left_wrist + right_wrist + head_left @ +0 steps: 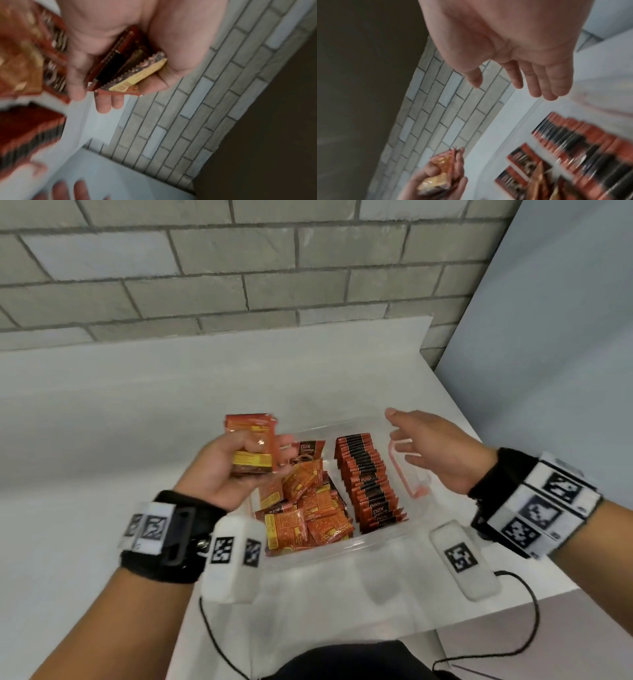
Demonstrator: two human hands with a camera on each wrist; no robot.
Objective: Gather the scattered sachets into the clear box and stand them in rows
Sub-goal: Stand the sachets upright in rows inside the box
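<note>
- Grey brick wall (239, 278) stands behind a white counter (102, 412); the clear box (342, 549) sits on that counter and serves as the landmark for all positions below.
- Inside the box, along its right side: 1 row of sachets (368, 477) standing on edge, closely packed, running from the far wall toward the near wall. This row appears finished or nearly so.
- Inside the box, left of that row: a loose pile of sachets (308, 508), lying flat and tilted at mixed angles, not yet stood up.
- Above the box's far-left corner: the left hand (222, 470), palm up, thumb and fingers curled round a small stack of sachets (251, 445). The left wrist view confirms several packets pressed together edge to edge in that grip.
- Above the box's right wall, over the pink handle (406, 470): the right hand (435, 450), fingers spread and relaxed, holding nothing and touching nothing.
- No sachets are visible on the counter outside the box; gathering is judged complete as far as the views reach.
- Remaining work, by judgement: set the held stack upright as the start of a 2nd row beside the 1st, then sort and stand the pile. Roughly half of the standing is outstanding.
- Wrist views are blurred; fine detail is not assessable.
</note>
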